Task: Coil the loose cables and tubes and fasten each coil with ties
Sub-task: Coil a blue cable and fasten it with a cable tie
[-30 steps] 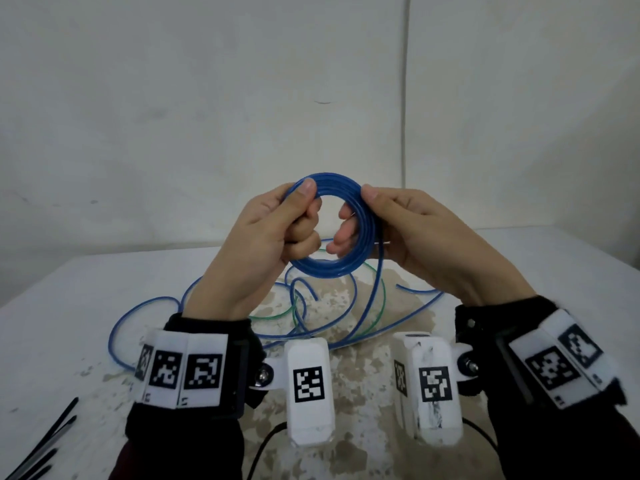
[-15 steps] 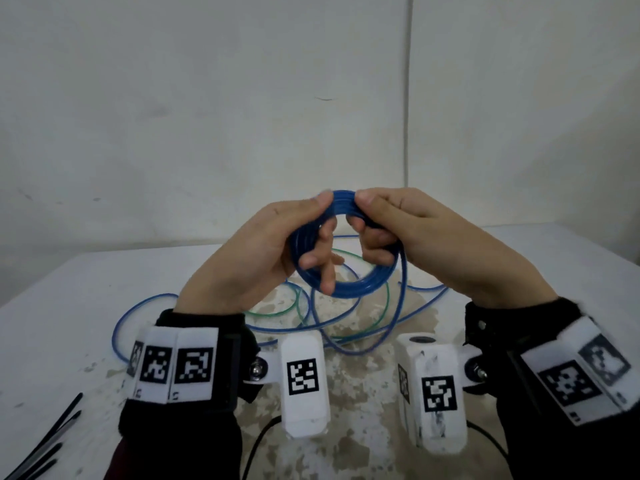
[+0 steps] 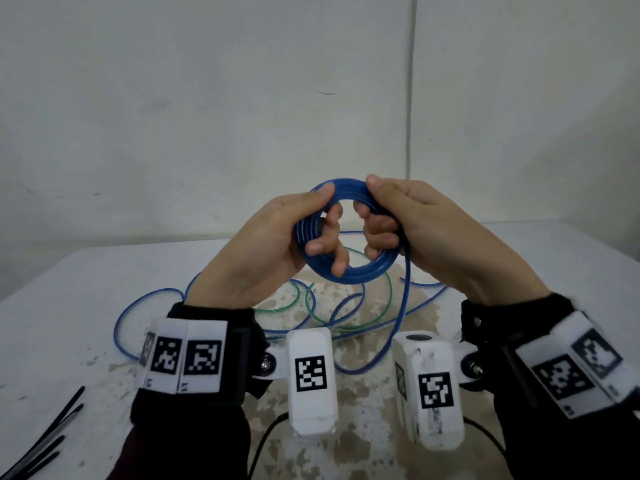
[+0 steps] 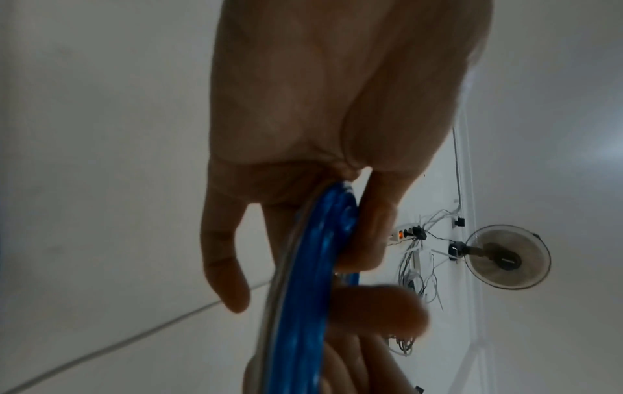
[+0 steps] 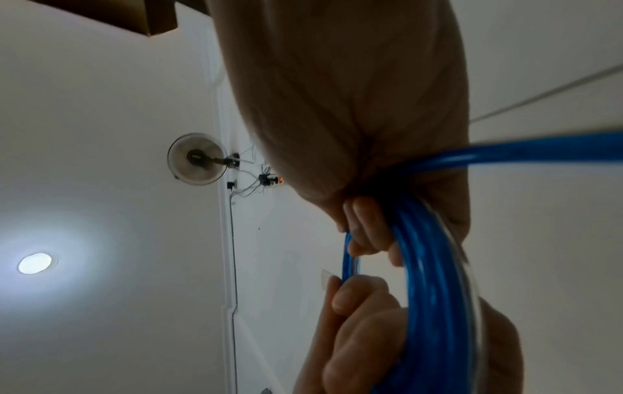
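I hold a small coil of blue tube upright above the table with both hands. My left hand grips its left side, thumb on the top rim and fingers through the ring; the coil runs edge-on past that palm. My right hand grips the coil's right side, fingers curled through it; in the right wrist view the coil passes under those fingers. A loose strand hangs from the right hand down to the uncoiled blue tube on the table. A thin green tube lies looped among it.
Several black cable ties lie at the table's near left edge. The white table has a worn, stained patch in the middle and stands against a pale wall. A wall fan and a power strip show in the wrist views.
The coil has been turned and a further loop laid on. My right hand moved from the coil's side up to its top and curled tighter; the left fingers slid through the ring.
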{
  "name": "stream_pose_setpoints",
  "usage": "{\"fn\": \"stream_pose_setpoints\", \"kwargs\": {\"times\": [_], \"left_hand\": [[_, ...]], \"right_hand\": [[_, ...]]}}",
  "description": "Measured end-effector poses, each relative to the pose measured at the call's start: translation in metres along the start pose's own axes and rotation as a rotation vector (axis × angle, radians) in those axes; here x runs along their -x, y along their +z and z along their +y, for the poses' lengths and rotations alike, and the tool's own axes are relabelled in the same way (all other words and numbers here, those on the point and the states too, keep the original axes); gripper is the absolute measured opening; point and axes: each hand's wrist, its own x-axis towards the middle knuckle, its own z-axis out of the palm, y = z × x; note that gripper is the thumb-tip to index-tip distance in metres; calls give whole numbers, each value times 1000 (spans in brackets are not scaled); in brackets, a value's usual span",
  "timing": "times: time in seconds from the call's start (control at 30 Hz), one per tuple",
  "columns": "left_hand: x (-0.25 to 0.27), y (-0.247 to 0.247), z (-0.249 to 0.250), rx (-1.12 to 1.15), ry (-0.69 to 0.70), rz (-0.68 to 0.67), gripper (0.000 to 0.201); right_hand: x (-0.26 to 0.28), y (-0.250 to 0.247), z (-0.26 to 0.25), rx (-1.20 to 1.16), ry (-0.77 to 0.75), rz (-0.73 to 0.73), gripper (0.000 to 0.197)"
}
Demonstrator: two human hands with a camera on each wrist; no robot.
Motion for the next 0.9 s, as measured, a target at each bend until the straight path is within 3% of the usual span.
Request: {"fn": "stream_pose_setpoints", "kwargs": {"times": [0.27, 0.37, 0.53, 0.67, 0.77, 0.9], "left_hand": [[3, 0, -3, -72, -108, -94, 32], [1, 4, -3, -78, -74, -59, 32], [-1, 1, 3, 17, 109, 152, 35], [-3, 4, 2, 74, 87, 98, 34], [-2, 3, -2, -11, 2, 2, 31], [1, -2, -2, -33, 92, 46, 29]], "right_hand": [[4, -1, -1, 170, 91, -78, 40], [2, 2, 2, 128, 94, -54, 41], [-4, -2, 4, -30, 9, 33, 40], [-3, -3, 1, -102, -13, 30, 38], [0, 0, 0, 53, -10, 21, 38], [0, 5, 1, 85, -50, 34, 38]]}}
